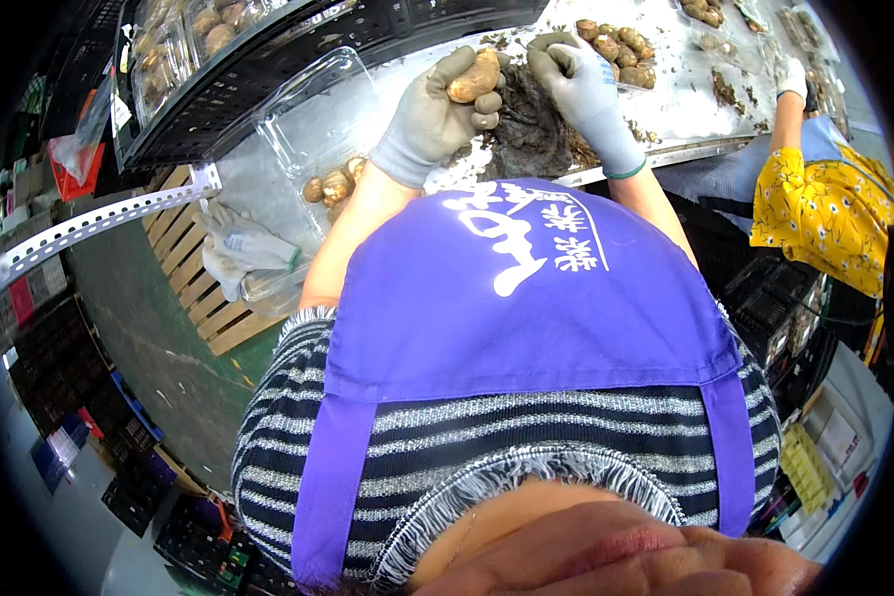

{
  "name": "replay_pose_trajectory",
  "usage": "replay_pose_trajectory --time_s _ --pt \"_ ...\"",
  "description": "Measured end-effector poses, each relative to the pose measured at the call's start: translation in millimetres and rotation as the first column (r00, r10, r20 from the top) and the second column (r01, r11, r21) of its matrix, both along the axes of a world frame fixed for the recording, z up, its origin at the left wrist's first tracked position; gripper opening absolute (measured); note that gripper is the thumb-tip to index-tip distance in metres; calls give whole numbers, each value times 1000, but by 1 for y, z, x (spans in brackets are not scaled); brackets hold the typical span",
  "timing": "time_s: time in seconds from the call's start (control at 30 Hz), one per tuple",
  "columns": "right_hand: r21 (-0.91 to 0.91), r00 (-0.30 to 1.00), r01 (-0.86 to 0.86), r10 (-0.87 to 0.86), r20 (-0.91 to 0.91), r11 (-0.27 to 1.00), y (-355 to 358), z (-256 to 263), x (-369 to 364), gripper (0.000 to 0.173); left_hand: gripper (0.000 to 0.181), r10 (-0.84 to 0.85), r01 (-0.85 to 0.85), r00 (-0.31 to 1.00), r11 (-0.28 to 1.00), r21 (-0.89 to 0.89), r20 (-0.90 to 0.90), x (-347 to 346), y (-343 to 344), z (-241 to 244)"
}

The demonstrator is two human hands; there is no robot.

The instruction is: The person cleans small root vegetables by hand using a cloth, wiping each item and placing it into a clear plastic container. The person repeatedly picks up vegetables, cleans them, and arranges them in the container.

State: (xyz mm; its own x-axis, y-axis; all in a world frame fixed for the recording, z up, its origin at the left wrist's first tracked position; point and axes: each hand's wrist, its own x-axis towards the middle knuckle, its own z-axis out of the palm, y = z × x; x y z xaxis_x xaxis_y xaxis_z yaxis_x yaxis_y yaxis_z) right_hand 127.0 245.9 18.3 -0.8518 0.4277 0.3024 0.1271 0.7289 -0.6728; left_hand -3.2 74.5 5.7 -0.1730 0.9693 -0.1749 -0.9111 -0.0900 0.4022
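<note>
My left hand, in a grey-coated work glove, is palm up with its fingers curled around a brown, taro-like tuber. To its right, my gloved right hand has its fingers bent inward; whether anything is inside them is hidden. A dark, crumpled, dirty cloth lies on the worktop between and below both hands. Just beyond my right hand, a clear plastic tray is heaped with small tubers. Beside my left forearm, several more tubers sit in an open clear clamshell box, partly hidden by the arm.
A black plastic crate holding packed tubers stands at the upper left. Spare gloves lie near the worktop's left end, above a wooden pallet. Soil crumbs dot the worktop. At right, a co-worker's gloved hand reaches over it.
</note>
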Motion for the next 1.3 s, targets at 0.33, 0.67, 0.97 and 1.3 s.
replay_pose_trajectory --time_s 0.33,0.67,0.97,1.3 --pt "-102 940 -342 337 -60 934 -10 10 -5 30 76 -105 -251 614 914 -320 -783 16 1 40" --pt "-967 965 -243 82 -249 -76 -10 -4 4 20 48 155 -237 712 971 -27 -685 25 5 40" --pt "-708 978 -184 53 -203 682 2 -22 1 18 41 -90 -498 30 862 -93 -995 3 -4 29" --pt "-213 996 -86 81 -33 973 -36 22 0 19 44 -239 -466 -167 874 -137 -956 17 3 31"
